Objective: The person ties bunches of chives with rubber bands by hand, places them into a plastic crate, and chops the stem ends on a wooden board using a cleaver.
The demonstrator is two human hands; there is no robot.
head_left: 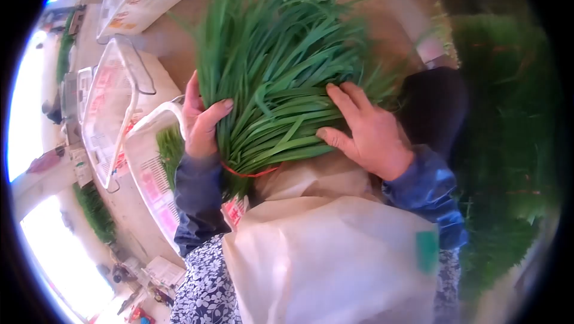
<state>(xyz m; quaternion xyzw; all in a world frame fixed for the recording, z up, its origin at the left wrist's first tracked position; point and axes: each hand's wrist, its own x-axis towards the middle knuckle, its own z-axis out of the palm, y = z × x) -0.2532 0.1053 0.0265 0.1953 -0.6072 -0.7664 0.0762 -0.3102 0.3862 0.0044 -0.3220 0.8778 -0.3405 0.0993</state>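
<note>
A large bunch of garlic chives point(299, 105), long flat green leaves, lies fanned out across my lap, its leaf ends pointing up and away. A red tie point(250, 173) runs around its lower part. My left hand point(202, 125) grips the left edge of the bunch, thumb in front and fingers partly hidden behind the leaves. On the right side, my right hand point(372, 129) lies over the leaves with fingers and thumb apart, touching them. Beneath the bunch, a pale apron point(335, 246) covers my lap.
White plastic baskets stand on the left: one at the top point(149, 1), one in the middle point(140, 64), and a nearer one point(149, 168) holding more greens point(170, 150). A large mass of greens point(502, 144) fills the right side. Brown floor point(382, 31) shows ahead.
</note>
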